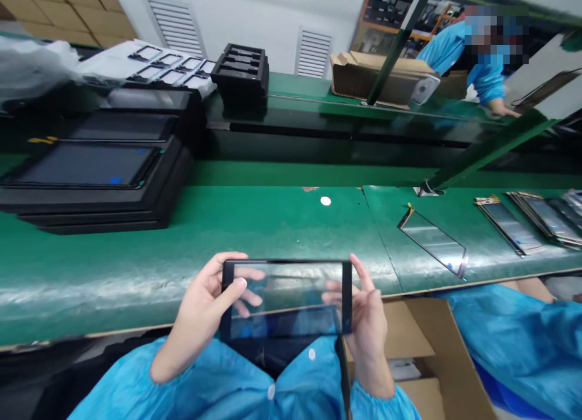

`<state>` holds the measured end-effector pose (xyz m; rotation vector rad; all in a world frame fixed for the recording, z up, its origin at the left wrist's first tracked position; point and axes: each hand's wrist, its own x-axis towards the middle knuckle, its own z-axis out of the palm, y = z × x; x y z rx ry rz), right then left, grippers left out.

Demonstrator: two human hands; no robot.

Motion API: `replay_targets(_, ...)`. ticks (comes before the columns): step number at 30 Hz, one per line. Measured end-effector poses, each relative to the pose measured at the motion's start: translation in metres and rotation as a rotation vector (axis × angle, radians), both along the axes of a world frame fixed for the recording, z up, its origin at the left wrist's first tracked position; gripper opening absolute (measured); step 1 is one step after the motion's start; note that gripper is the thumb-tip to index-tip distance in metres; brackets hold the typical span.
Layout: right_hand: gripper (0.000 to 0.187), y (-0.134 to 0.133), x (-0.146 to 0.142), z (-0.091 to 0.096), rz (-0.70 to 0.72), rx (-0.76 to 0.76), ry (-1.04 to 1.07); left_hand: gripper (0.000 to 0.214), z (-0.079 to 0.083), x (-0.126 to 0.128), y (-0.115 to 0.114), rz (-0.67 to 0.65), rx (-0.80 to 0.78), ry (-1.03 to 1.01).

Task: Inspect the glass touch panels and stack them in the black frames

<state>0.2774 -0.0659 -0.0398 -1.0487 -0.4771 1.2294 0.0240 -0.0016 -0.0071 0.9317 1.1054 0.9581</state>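
Left hand [211, 296] and right hand [369, 317] had the panel [288, 297], fingers gripping its two ends, near the bench [268, 223]!

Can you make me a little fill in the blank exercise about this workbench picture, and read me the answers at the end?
1. The left hand and right hand hold a clear panel edged in the colour ____.
2. The benchtop is coloured ____.
3. A loose framed panel lies on the bench to the ____ of both hands.
4. The tray stack stands on the ____ side of the picture.

Missing words: black; green; right; left.
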Motion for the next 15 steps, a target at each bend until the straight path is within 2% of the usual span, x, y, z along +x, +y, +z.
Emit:
replay_targets(2, 0.091, 0.004, -0.013, -0.007, 0.03, 0.015, 0.135, 0.052, -0.007, 0.011, -0.006, 0.088, -0.023, -0.076)
replay_targets(3, 0.095, 0.005, -0.021, -0.01, 0.038, 0.004, 0.152, 0.054, -0.011, 0.016, -0.009, 0.085, -0.038, -0.112)
replay_targets(5, 0.101, 0.009, -0.033, -0.014, -0.009, -0.053, 0.098, 0.058, -0.019, 0.022, -0.016, -0.023, -0.065, -0.156)
replay_targets(7, 0.106, 0.011, -0.038, -0.013, -0.076, -0.109, 0.002, 0.061, -0.023, 0.022, -0.019, -0.201, -0.088, -0.153)
replay_targets(9, 0.106, 0.012, -0.034, -0.009, -0.061, -0.129, -0.059, 0.062, -0.024, 0.016, -0.02, -0.341, -0.123, -0.108)
replay_targets(12, 0.106, 0.011, -0.026, -0.002, 0.011, -0.129, -0.097, 0.066, -0.021, 0.007, -0.017, -0.402, -0.158, 0.012)
replay_targets(15, 0.107, 0.01, -0.024, 0.002, 0.016, -0.138, -0.112, 0.073, -0.02, 0.005, -0.015, -0.421, -0.171, 0.073)
